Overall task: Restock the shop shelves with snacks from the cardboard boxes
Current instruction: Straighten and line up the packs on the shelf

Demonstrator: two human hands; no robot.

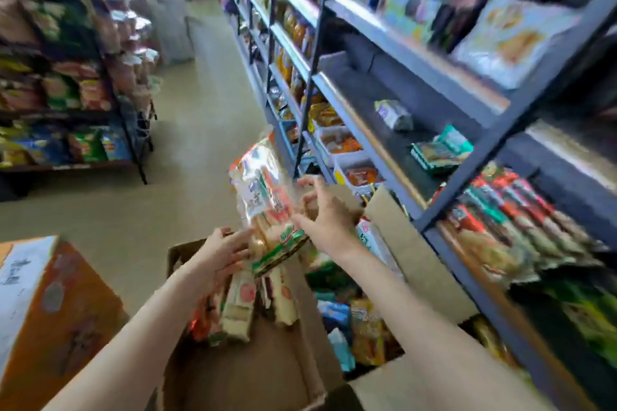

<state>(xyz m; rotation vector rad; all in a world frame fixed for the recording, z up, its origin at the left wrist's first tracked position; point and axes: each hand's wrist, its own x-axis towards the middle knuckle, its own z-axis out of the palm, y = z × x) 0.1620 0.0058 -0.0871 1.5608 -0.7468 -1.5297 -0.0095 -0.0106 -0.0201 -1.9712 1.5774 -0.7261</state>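
**Snack pack between both hands, above box**

Snack pack (267,207) upright-tilted, long axis running up and away from fingers. Left hand (222,252) flat against its lower left edge; right hand (322,215) curled round its right side. Open cardboard box (253,374) directly below; half-bare shelf (394,130) up-right, nearer right hand.

both hands lift a bundle of clear plastic snack packets with red and green print (267,203) above an open brown cardboard box (253,367). the left hand (223,252) has its fingers spread against the bundle's lower left side; the right hand (322,213) meets its right edge, grip blurred. more long packets (240,305) stand in the box. a second open cardboard box (350,320) of mixed packets sits just beside the dark grey metal shelving unit (384,150). an orange and white carton (46,304) stands at the left.
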